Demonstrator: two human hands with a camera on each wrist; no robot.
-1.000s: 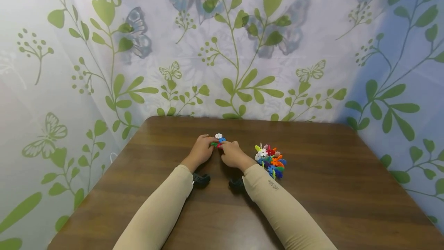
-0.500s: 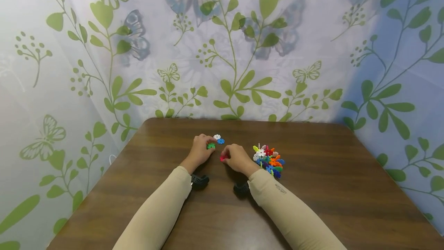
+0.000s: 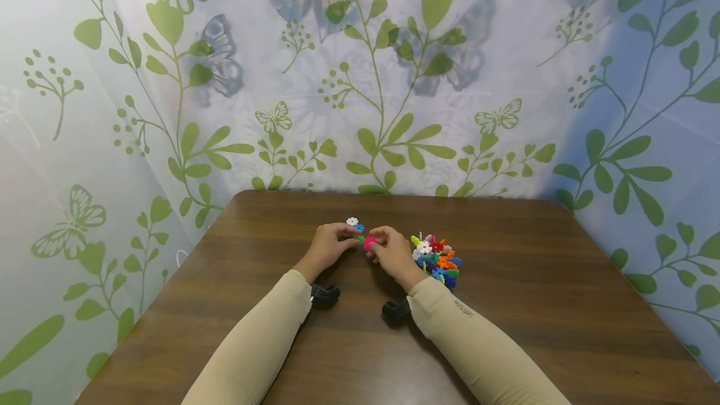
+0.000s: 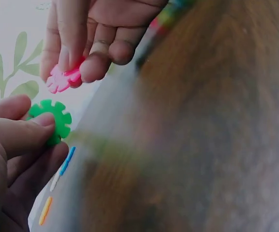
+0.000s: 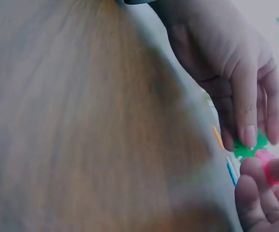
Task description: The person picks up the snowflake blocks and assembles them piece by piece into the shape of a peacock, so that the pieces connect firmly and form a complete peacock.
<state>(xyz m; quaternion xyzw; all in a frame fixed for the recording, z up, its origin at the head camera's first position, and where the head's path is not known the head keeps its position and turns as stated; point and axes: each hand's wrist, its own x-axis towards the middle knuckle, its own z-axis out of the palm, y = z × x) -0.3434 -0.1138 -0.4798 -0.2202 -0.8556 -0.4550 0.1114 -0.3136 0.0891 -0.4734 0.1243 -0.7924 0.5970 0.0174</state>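
Note:
My left hand (image 3: 326,246) pinches a green snowflake disc (image 4: 61,121) between thumb and fingers, its notched edge facing outward. Opposite it, my right hand (image 3: 396,254) pinches a pink snowflake disc (image 3: 369,243). The two discs are held close together above the table, and in the right wrist view the pink one overlaps the green. Just behind the left fingertips lie a white disc (image 3: 352,221) and a blue disc (image 3: 360,228). An orange disc (image 4: 45,210) shows flat on the table in the left wrist view; the left hand hides it from the head view.
A heap of several multicoloured snowflake discs (image 3: 437,260) sits right of my right hand. The brown wooden table (image 3: 506,330) reaches back to a leaf-and-butterfly patterned curtain (image 3: 315,124). Dark wrist-worn devices (image 3: 325,295) hang under both sleeves.
The hands were together at the small group of discs, then drew apart with the green and pink discs. Now they come close again, the pink disc turned up to face the camera.

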